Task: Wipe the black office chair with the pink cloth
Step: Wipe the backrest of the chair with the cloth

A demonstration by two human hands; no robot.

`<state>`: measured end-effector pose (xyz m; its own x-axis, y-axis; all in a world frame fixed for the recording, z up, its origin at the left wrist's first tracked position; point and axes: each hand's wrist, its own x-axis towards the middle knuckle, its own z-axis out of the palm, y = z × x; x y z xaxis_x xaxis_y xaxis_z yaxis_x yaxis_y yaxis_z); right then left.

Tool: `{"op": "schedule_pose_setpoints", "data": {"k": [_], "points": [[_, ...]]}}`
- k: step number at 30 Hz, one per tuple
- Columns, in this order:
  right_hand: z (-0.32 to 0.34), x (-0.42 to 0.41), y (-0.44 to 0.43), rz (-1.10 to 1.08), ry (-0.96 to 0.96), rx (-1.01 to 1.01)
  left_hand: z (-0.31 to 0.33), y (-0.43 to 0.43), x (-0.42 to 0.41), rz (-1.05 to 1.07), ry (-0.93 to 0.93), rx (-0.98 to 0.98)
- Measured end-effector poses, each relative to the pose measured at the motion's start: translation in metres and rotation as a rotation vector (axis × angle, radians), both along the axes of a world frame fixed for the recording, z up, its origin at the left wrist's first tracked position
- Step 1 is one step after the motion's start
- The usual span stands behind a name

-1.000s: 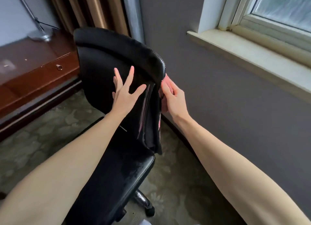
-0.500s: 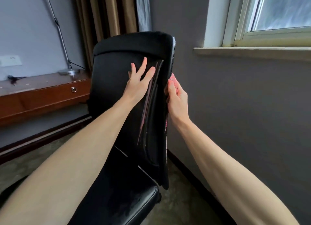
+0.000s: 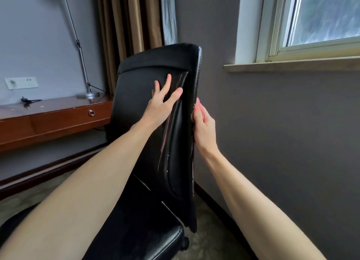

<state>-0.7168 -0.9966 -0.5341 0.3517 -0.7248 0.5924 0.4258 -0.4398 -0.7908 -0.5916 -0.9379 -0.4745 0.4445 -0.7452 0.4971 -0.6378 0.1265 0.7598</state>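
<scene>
The black office chair (image 3: 140,88) stands in front of me with its backrest upright and its seat (image 3: 155,240) low in the view. My left hand (image 3: 162,102) presses flat on the front of the backrest, fingers spread. My right hand (image 3: 204,125) is at the backrest's right edge, reaching behind it. It holds the pink cloth (image 3: 197,105), of which only a small pink patch shows at the fingertips; the rest is hidden behind the chair and hand.
A wooden desk (image 3: 48,119) with a drawer and a metal lamp (image 3: 81,51) stands to the left. Brown curtains (image 3: 126,16) hang behind the chair. A grey wall (image 3: 272,143) and a window sill (image 3: 292,65) lie close on the right.
My view has tilted up and the backrest now looks more upright. My right hand with the cloth has slid down the backrest's right edge. My left hand stays flat on the front.
</scene>
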Motion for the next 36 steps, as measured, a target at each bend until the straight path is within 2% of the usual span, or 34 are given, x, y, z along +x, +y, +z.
{"op": "schedule_pose_setpoints", "data": {"k": [2, 4, 10, 12, 15, 20, 22, 24, 31, 33, 36], "points": [[-0.037, -0.010, 0.011, 0.007, 0.045, 0.011, -0.001, 0.000, -0.004, 0.006, -0.014, 0.004], [-0.048, -0.012, 0.010, -0.012, 0.055, 0.000, -0.003, 0.001, -0.007, 0.017, -0.027, 0.003], [0.053, 0.009, -0.009, -0.113, -0.044, -0.027, -0.007, 0.012, 0.003, 0.006, -0.046, 0.018], [0.064, 0.010, -0.014, -0.098, -0.061, -0.070, -0.007, 0.012, 0.004, -0.005, -0.048, 0.021], [0.036, 0.007, -0.005, -0.089, -0.025, -0.117, -0.009, 0.011, 0.002, -0.012, -0.052, 0.018], [-0.069, -0.004, 0.017, -0.074, 0.132, -0.070, -0.011, 0.011, -0.002, -0.004, -0.071, 0.028], [-0.084, -0.006, 0.022, -0.078, 0.165, -0.055, -0.012, 0.013, -0.003, -0.006, -0.076, 0.035], [-0.067, -0.003, 0.021, -0.118, 0.158, -0.050, -0.015, 0.014, -0.001, 0.009, -0.083, 0.027], [0.055, 0.010, 0.000, -0.176, 0.045, -0.101, -0.013, 0.015, 0.004, -0.018, -0.071, 0.036], [0.054, 0.012, -0.001, -0.157, 0.036, -0.129, -0.014, 0.015, 0.006, -0.023, -0.070, 0.034], [0.006, 0.012, 0.006, -0.136, 0.059, -0.122, -0.023, 0.015, 0.007, -0.032, -0.071, 0.024]]}}
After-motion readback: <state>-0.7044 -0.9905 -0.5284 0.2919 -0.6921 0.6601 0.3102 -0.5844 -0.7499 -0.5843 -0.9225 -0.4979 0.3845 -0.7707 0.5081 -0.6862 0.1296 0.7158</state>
